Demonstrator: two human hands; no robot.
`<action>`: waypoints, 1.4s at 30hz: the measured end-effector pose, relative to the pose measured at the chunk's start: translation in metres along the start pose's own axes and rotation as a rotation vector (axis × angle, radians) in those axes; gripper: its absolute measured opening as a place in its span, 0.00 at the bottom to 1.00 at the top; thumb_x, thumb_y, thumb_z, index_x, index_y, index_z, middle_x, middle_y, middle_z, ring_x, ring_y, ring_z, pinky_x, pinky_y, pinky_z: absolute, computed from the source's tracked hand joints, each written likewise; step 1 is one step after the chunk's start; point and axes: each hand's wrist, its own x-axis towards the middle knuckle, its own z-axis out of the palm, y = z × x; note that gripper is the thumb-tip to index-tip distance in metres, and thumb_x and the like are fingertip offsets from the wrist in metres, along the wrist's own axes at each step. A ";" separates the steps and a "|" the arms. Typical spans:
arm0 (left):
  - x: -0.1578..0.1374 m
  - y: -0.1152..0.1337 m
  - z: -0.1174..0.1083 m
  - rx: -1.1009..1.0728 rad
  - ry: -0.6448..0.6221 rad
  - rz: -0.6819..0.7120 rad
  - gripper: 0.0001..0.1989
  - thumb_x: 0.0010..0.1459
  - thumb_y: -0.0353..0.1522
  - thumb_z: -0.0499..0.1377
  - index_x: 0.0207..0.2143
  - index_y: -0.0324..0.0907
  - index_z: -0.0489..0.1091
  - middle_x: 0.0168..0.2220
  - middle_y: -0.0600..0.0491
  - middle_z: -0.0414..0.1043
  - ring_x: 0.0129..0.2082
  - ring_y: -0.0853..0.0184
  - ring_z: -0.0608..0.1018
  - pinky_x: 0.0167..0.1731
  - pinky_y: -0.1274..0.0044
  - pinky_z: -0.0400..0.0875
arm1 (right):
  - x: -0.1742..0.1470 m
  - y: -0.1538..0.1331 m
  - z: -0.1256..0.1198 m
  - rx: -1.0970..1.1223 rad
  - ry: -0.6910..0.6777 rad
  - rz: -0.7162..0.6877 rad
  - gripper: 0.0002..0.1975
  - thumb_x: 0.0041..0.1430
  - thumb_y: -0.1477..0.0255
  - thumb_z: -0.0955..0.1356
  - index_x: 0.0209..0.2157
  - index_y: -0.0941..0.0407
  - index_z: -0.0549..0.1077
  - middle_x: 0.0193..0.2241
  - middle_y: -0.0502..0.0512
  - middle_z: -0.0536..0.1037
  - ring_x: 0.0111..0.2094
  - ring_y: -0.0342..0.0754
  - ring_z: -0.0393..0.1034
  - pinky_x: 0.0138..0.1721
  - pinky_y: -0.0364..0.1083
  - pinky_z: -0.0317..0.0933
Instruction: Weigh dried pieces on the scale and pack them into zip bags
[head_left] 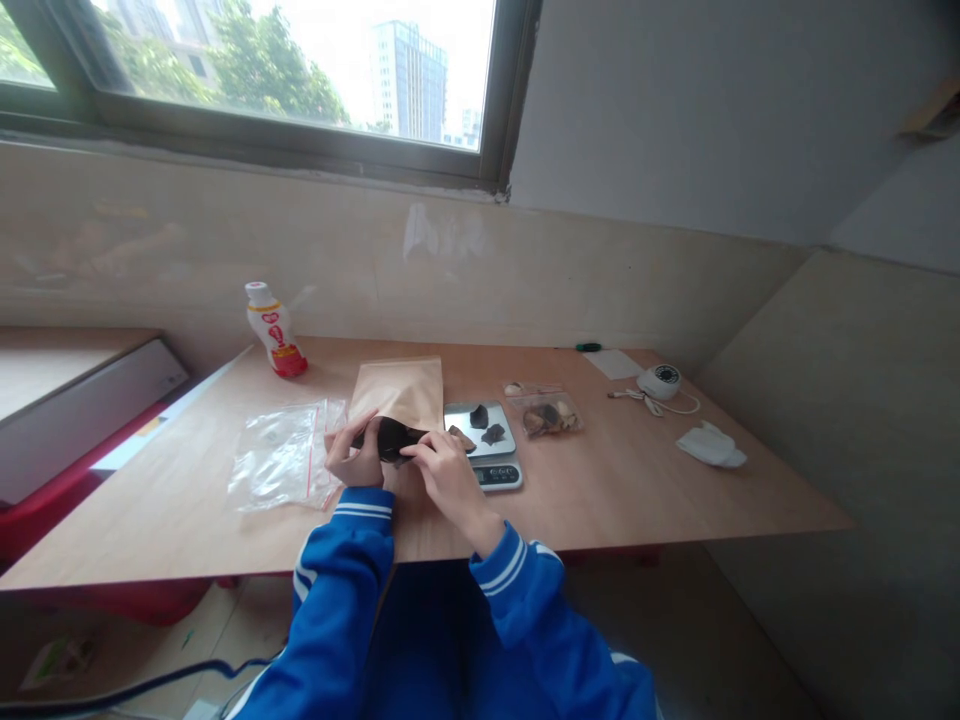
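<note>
Between my two hands is a smooth black object (391, 437), perhaps a small pouch; its exact kind is hard to make out. My left hand (355, 455) wraps round its left side with the fingers closed. On the other side, my right hand (442, 470) pinches its right edge with thumb and fingers. Just right of the hands stands a digital kitchen scale (501, 477). Dark stone-like pieces (493, 434) lie on its plate, and a brownish piece (463, 439) sits partly behind my right hand. Behind the black object lies a brown kraft paper bag (397, 385).
A clear zip bag (277, 460) lies flat at left, below a white-and-red bottle (277, 330). Right of the scale is a clear bag of mixed pieces (551, 416). Farther right are a green-handled screwdriver (589, 347), a small white fan-like device (660, 380) and a crumpled white tissue (711, 446).
</note>
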 end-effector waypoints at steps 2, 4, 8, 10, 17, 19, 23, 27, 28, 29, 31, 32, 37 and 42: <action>0.001 0.000 0.000 0.005 0.030 -0.033 0.07 0.53 0.36 0.62 0.33 0.44 0.78 0.29 0.53 0.76 0.31 0.66 0.74 0.35 0.73 0.69 | -0.007 0.004 -0.015 0.186 0.019 -0.036 0.12 0.63 0.77 0.63 0.43 0.52 0.76 0.36 0.53 0.74 0.41 0.47 0.67 0.46 0.47 0.63; 0.001 0.000 0.000 0.025 0.052 -0.041 0.07 0.53 0.36 0.62 0.33 0.44 0.78 0.29 0.53 0.76 0.31 0.66 0.74 0.35 0.73 0.69 | -0.012 0.013 -0.031 0.351 0.045 -0.047 0.11 0.62 0.74 0.64 0.43 0.50 0.76 0.37 0.52 0.75 0.41 0.46 0.69 0.45 0.46 0.64; 0.001 0.002 0.002 0.050 0.106 -0.019 0.07 0.54 0.36 0.61 0.32 0.43 0.77 0.29 0.52 0.76 0.31 0.66 0.72 0.35 0.73 0.68 | -0.005 0.047 -0.049 0.342 0.262 0.113 0.10 0.62 0.73 0.64 0.43 0.54 0.75 0.38 0.54 0.75 0.40 0.46 0.70 0.43 0.46 0.64; 0.001 0.002 0.002 0.061 0.134 -0.041 0.08 0.54 0.36 0.61 0.32 0.43 0.77 0.29 0.52 0.76 0.30 0.66 0.72 0.34 0.73 0.68 | 0.009 0.065 -0.046 0.213 0.260 0.167 0.10 0.62 0.75 0.64 0.42 0.55 0.75 0.37 0.55 0.75 0.40 0.46 0.70 0.44 0.45 0.63; 0.001 -0.001 0.002 0.076 0.113 -0.052 0.09 0.54 0.37 0.60 0.32 0.43 0.77 0.27 0.52 0.75 0.30 0.66 0.71 0.34 0.72 0.67 | 0.051 0.081 -0.022 -0.345 -0.158 0.138 0.13 0.61 0.80 0.62 0.38 0.55 0.77 0.37 0.56 0.78 0.43 0.50 0.64 0.44 0.47 0.56; 0.000 -0.001 0.002 0.074 0.115 -0.040 0.08 0.54 0.37 0.61 0.32 0.43 0.77 0.27 0.52 0.75 0.30 0.66 0.70 0.34 0.73 0.67 | 0.053 0.080 -0.022 -0.411 -0.186 0.139 0.13 0.62 0.79 0.62 0.37 0.54 0.77 0.37 0.56 0.78 0.42 0.51 0.64 0.44 0.48 0.54; 0.000 -0.002 0.002 0.082 0.115 -0.016 0.08 0.55 0.36 0.60 0.33 0.44 0.78 0.29 0.52 0.77 0.30 0.66 0.71 0.34 0.73 0.67 | 0.052 0.082 -0.026 -0.485 -0.204 0.091 0.12 0.62 0.77 0.62 0.36 0.54 0.77 0.36 0.56 0.77 0.43 0.51 0.63 0.44 0.48 0.52; 0.000 -0.004 0.002 0.105 0.096 0.005 0.08 0.55 0.36 0.60 0.33 0.44 0.78 0.30 0.52 0.78 0.30 0.66 0.72 0.35 0.73 0.67 | 0.049 0.087 -0.029 -0.508 -0.193 0.118 0.14 0.62 0.79 0.61 0.36 0.54 0.77 0.38 0.58 0.76 0.43 0.51 0.63 0.46 0.48 0.52; 0.000 -0.004 0.002 0.108 0.097 0.008 0.08 0.55 0.36 0.60 0.33 0.44 0.78 0.30 0.52 0.78 0.30 0.66 0.72 0.35 0.73 0.68 | 0.048 0.088 -0.030 -0.498 -0.189 0.131 0.14 0.62 0.80 0.61 0.36 0.54 0.77 0.39 0.58 0.76 0.43 0.51 0.63 0.46 0.48 0.52; -0.001 -0.004 0.002 0.110 0.098 0.010 0.08 0.55 0.36 0.60 0.33 0.44 0.78 0.30 0.52 0.78 0.30 0.66 0.72 0.35 0.73 0.67 | 0.046 0.088 -0.031 -0.479 -0.185 0.141 0.14 0.61 0.80 0.61 0.37 0.54 0.77 0.39 0.58 0.76 0.44 0.51 0.63 0.47 0.48 0.52; -0.001 -0.004 0.002 0.107 0.093 0.016 0.07 0.55 0.36 0.60 0.33 0.44 0.77 0.30 0.53 0.78 0.30 0.66 0.72 0.35 0.73 0.67 | 0.044 0.088 -0.033 -0.415 -0.158 0.167 0.15 0.61 0.80 0.61 0.39 0.54 0.77 0.40 0.58 0.76 0.44 0.50 0.63 0.47 0.48 0.53; -0.001 -0.004 0.001 0.103 0.088 0.020 0.07 0.55 0.35 0.60 0.33 0.44 0.77 0.30 0.53 0.78 0.30 0.66 0.72 0.35 0.73 0.67 | 0.042 0.087 -0.035 -0.368 -0.136 0.179 0.15 0.60 0.81 0.61 0.39 0.54 0.77 0.40 0.57 0.76 0.44 0.50 0.64 0.47 0.47 0.54; -0.001 -0.004 0.001 0.105 0.068 0.043 0.07 0.55 0.36 0.60 0.33 0.44 0.77 0.29 0.53 0.78 0.29 0.66 0.71 0.34 0.73 0.67 | 0.032 0.074 -0.053 -0.043 0.064 0.213 0.18 0.58 0.83 0.58 0.37 0.56 0.77 0.38 0.55 0.77 0.44 0.48 0.66 0.47 0.47 0.58; -0.003 -0.007 0.002 0.088 -0.010 0.127 0.06 0.55 0.35 0.61 0.32 0.46 0.78 0.29 0.54 0.78 0.27 0.67 0.72 0.34 0.74 0.66 | 0.023 0.030 -0.059 0.334 -0.061 -0.008 0.19 0.60 0.82 0.57 0.40 0.56 0.76 0.40 0.53 0.77 0.42 0.44 0.71 0.45 0.43 0.64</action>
